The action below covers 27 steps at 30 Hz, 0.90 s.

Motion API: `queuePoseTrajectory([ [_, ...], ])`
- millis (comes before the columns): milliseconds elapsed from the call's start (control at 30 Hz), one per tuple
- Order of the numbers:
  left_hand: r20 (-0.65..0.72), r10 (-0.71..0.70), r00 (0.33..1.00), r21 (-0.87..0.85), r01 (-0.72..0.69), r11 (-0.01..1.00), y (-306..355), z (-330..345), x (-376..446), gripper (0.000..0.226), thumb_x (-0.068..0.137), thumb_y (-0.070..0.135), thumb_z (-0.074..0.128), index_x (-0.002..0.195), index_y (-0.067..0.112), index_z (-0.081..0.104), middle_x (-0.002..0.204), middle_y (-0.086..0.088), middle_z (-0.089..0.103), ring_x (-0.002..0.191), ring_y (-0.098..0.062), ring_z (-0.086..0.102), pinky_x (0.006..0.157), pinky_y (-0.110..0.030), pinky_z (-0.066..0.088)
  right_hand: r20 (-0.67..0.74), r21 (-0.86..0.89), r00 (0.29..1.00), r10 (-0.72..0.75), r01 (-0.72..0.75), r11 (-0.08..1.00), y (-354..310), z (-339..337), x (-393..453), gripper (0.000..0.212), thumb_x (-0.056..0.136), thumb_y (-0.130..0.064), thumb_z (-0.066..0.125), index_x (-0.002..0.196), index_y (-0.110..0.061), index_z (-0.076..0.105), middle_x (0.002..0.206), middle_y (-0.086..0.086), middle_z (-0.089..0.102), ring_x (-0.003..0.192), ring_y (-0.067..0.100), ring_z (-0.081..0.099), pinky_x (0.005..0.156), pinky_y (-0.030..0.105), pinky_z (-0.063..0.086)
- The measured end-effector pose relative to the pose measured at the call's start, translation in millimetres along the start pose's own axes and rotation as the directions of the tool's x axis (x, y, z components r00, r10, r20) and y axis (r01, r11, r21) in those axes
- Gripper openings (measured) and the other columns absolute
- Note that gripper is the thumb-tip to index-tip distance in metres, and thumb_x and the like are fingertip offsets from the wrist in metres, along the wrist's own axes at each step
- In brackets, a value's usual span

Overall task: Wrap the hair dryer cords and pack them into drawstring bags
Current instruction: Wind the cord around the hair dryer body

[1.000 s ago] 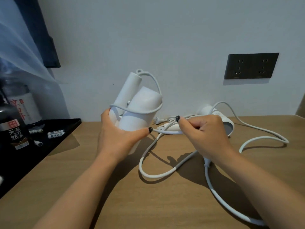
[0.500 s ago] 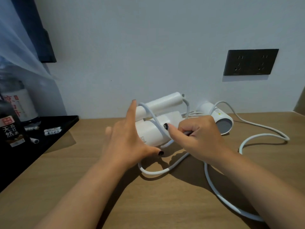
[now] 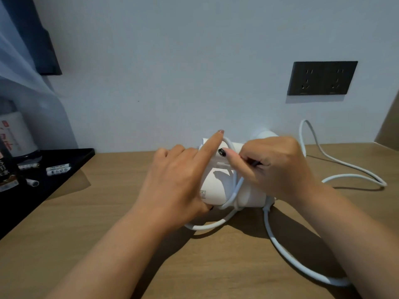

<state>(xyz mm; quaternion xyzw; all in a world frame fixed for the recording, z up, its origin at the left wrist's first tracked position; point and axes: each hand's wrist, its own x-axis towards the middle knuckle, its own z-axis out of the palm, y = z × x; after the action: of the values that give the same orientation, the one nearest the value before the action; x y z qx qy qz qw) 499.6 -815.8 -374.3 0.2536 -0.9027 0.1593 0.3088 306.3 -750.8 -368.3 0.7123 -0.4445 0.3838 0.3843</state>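
Head view: a white dryer (image 3: 218, 186) lies on its side on the wooden table (image 3: 108, 212), near the back wall and between the two hands. The left hand (image 3: 174, 182) rests against the dryer's left end, palm down, its grip spread: the index finger points up and back over the top of the body while the thumb tucks under the lower front edge. The right hand (image 3: 274, 167) sits on the right part of the dryer with its grip pressed together, the thumb and curled fingers pinching the white cord (image 3: 234, 190) where it crosses the body. Two strands of that cord run down over the dryer's front, cross near its lower edge, and one loops out on the table in front of it. Another run passes under the right forearm toward the near right edge. Behind the right hand the rounded end of a second dryer (image 3: 266, 134) shows, mostly hidden; a cord (image 3: 354, 175) rises in a loop against the wall beside it and trails across the table to the right. A dark double socket (image 3: 321, 78) is set in the wall above. At the left, a black tray (image 3: 64, 160) holds bottles (image 3: 13, 134) and small white sachets (image 3: 58, 169).
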Motion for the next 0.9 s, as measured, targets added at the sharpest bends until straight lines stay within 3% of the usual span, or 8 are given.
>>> queuePoseTrajectory([
  [200, 0.026, 0.001, 1.0, -0.05, 0.0, 0.999, -4.9, -2.4, 1.1, 0.113, 0.051, 0.058, 0.07, 0.15, 0.022, 0.03, 0.083, 0.006, 0.061, 0.073, -0.024, 0.054, 0.062, -0.037, 0.042, 0.045, 0.022, 0.997, -0.064, 0.063, 0.998, 6.6, -6.0, 5.9, 0.056, 0.101, -0.034, 0.046, 0.055, -0.005, 0.061, 0.047, 0.005, 0.052, 0.037, 0.02, 0.046, 0.036, 0.032, 0.041],
  [400, 0.111, -0.044, 0.993, -0.164, 0.062, 0.985, -8.5, -0.8, -0.9, 0.129, 0.049, 0.055, 0.076, 0.155, 0.021, 0.01, 0.095, 0.009, 0.059, 0.09, -0.016, 0.049, 0.073, -0.031, 0.035, 0.2, -0.005, 0.958, -0.206, 0.211, 0.977, 2.5, -4.7, 42.4, 0.054, 0.1, -0.034, 0.042, 0.051, -0.011, 0.047, 0.045, 0.0, 0.034, 0.037, 0.018, 0.029, 0.034, 0.028, 0.029],
  [467, 0.149, -0.11, 0.983, -0.243, 0.144, 0.959, -8.3, -2.2, -0.5, 0.122, 0.05, 0.056, 0.077, 0.151, 0.025, 0.016, 0.097, 0.014, 0.052, 0.092, -0.014, 0.045, 0.073, -0.027, 0.03, 0.216, 0.006, 0.946, -0.242, 0.246, 0.969, -0.5, -4.6, 57.8, 0.055, 0.1, -0.034, 0.041, 0.05, -0.012, 0.042, 0.047, -0.001, 0.027, 0.039, 0.02, 0.023, 0.036, 0.026, 0.025],
  [567, 0.153, -0.161, 0.975, -0.279, 0.199, 0.939, -10.6, -5.1, 0.3, 0.096, 0.049, 0.06, 0.074, 0.13, 0.027, 0.033, 0.088, 0.016, 0.049, 0.081, -0.015, 0.046, 0.06, -0.023, 0.028, 0.207, 0.036, 0.936, -0.285, 0.284, 0.958, -8.1, -3.9, 80.1, 0.054, 0.102, -0.038, 0.033, 0.052, -0.016, 0.035, 0.049, 0.0, 0.022, 0.042, 0.025, 0.02, 0.039, 0.025, 0.02],
  [700, 0.179, -0.095, 0.979, -0.331, 0.151, 0.932, -11.7, -5.5, 0.2, 0.089, 0.051, 0.059, 0.074, 0.126, 0.031, 0.034, 0.091, 0.015, 0.053, 0.087, -0.016, 0.05, 0.062, -0.022, 0.03, 0.251, 0.075, 0.906, -0.342, 0.334, 0.94, -15.9, -3.3, 104.2, 0.051, 0.1, -0.038, 0.039, 0.053, -0.018, 0.033, 0.049, 0.0, 0.02, 0.045, 0.026, 0.017, 0.046, 0.024, 0.017],
  [800, 0.179, -0.019, 0.984, -0.301, 0.073, 0.951, -9.6, -6.4, 0.2, 0.109, 0.049, 0.059, 0.076, 0.141, 0.025, 0.027, 0.102, 0.015, 0.052, 0.092, -0.009, 0.042, 0.073, -0.021, 0.027, 0.359, 0.024, 0.898, -0.254, 0.263, 0.965, -10.2, -4.6, 114.8, 0.048, 0.095, -0.036, 0.042, 0.054, -0.017, 0.028, 0.046, 0.0, 0.02, 0.045, 0.029, 0.017, 0.045, 0.025, 0.018],
  [867, 0.183, 0.0, 0.983, -0.354, 0.066, 0.933, -9.2, -7.8, 1.3, 0.11, 0.047, 0.061, 0.077, 0.139, 0.027, 0.026, 0.101, 0.015, 0.051, 0.09, -0.008, 0.042, 0.072, -0.023, 0.033, 0.449, 0.044, 0.886, -0.117, 0.109, 0.993, -5.4, -6.7, 117.0, 0.057, 0.095, -0.043, 0.038, 0.049, -0.009, 0.035, 0.04, -0.004, 0.025, 0.041, 0.024, 0.022, 0.042, 0.027, 0.024],
  [900, 0.184, 0.001, 0.983, -0.401, 0.074, 0.913, -9.6, -7.6, 1.9, 0.108, 0.045, 0.063, 0.077, 0.135, 0.03, 0.028, 0.1, 0.015, 0.052, 0.09, -0.011, 0.046, 0.071, -0.026, 0.04, 0.472, 0.08, 0.879, -0.07, 0.037, 0.996, -2.7, -6.9, 116.1, 0.062, 0.095, -0.045, 0.037, 0.048, -0.006, 0.043, 0.039, -0.009, 0.03, 0.042, 0.023, 0.031, 0.044, 0.022, 0.027],
])
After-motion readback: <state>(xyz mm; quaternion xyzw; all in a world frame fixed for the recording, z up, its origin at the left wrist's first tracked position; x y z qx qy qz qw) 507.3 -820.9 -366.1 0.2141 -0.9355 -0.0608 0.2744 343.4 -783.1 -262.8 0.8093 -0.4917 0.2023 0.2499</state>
